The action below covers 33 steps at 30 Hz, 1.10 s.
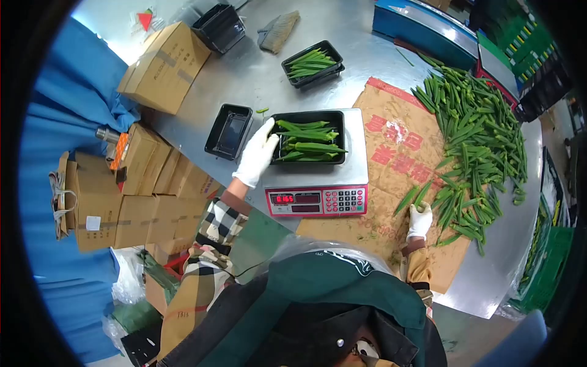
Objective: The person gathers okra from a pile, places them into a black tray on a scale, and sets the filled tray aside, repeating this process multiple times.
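My left hand (257,154), in a white glove, is at the left rim of a black plastic tray (340,137), its fingers on the edge. Several green okra pods (312,136) lie lengthwise in that tray, which rests on a weighing scale (359,165). Red digits on the scale's display (285,199) read 0.165. My right hand (419,221), also gloved, is low over the cardboard sheet (382,211) with its fingers curled. Two okra pods (406,200) lie just beyond its fingertips; whatever is inside the fingers is hidden.
A large okra heap (474,153) covers the right side of the metal table (257,79). Left of the scale stands an unfilled black tray (228,131); behind it, another okra-filled tray (313,63), a brush (279,32) and a carton (165,67). Cartons (137,214) are stacked at left.
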Each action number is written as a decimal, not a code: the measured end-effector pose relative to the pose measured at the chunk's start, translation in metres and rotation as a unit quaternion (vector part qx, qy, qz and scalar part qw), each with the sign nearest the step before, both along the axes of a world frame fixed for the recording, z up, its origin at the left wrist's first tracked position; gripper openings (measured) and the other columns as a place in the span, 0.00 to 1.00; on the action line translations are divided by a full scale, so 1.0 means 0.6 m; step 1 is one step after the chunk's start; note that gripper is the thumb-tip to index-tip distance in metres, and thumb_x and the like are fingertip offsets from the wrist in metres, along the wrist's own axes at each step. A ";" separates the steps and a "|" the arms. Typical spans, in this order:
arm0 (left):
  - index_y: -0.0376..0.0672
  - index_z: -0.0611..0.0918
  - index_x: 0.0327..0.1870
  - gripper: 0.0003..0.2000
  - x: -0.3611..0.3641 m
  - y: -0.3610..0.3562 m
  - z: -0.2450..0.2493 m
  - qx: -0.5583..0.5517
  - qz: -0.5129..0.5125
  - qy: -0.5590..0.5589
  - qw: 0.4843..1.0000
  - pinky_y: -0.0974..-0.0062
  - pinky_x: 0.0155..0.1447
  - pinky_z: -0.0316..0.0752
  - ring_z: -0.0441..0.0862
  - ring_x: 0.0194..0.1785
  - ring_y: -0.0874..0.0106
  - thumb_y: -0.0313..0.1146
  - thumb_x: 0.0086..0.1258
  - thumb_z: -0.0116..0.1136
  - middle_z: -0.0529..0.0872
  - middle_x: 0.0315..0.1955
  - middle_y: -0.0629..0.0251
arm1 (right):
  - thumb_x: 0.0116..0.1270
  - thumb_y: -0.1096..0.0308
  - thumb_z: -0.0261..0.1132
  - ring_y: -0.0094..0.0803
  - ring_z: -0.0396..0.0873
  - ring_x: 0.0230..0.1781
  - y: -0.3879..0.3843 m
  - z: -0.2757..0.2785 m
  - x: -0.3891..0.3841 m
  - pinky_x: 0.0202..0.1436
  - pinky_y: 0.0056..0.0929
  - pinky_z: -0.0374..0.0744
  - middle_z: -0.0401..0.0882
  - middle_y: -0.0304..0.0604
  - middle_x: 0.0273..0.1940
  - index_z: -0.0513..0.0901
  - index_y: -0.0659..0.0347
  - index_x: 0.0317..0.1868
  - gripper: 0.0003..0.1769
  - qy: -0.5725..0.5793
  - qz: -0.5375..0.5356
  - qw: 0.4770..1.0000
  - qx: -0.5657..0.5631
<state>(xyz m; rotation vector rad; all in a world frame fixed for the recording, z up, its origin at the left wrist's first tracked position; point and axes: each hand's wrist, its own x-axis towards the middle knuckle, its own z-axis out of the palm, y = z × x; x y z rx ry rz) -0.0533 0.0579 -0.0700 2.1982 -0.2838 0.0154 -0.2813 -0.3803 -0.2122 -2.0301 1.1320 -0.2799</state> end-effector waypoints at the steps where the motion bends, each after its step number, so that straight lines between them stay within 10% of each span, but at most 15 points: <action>1: 0.37 0.73 0.71 0.23 -0.004 -0.011 -0.009 0.023 -0.010 -0.039 0.999 0.67 0.75 0.65 0.71 0.73 0.57 0.34 0.77 0.54 0.74 0.69 0.47 | 0.63 0.68 0.74 0.26 0.80 0.33 -0.007 0.001 -0.001 0.40 0.27 0.79 0.85 0.41 0.38 0.82 0.67 0.55 0.21 -0.020 -0.017 0.997 0.079; 7: 0.44 0.70 0.74 0.25 -0.037 -0.094 -0.003 0.103 -0.099 -0.051 0.988 0.65 0.79 0.59 0.63 0.78 0.51 0.28 0.76 0.51 0.58 0.78 0.45 | 0.68 0.76 0.69 0.20 0.77 0.33 0.005 0.078 0.011 0.38 0.21 0.77 0.84 0.37 0.41 0.82 0.68 0.56 0.17 -0.181 -0.001 0.952 0.247; 17: 0.39 0.71 0.73 0.24 -0.013 -0.101 0.029 -0.061 -0.062 -0.003 0.996 0.70 0.76 0.63 0.70 0.73 0.68 0.25 0.76 0.54 0.74 0.70 0.57 | 0.63 0.79 0.71 0.31 0.77 0.44 0.135 0.274 0.164 0.54 0.27 0.78 0.79 0.42 0.46 0.81 0.64 0.61 0.24 -0.273 0.325 0.899 -0.107; 33: 0.37 0.79 0.66 0.19 -0.006 0.014 0.053 -0.166 0.114 -0.036 0.979 0.73 0.68 0.72 0.81 0.61 0.72 0.25 0.75 0.57 0.84 0.59 0.58 | 0.68 0.81 0.67 0.21 0.80 0.46 0.132 0.220 0.103 0.54 0.23 0.78 0.84 0.36 0.49 0.84 0.63 0.58 0.18 -0.187 0.245 0.947 0.087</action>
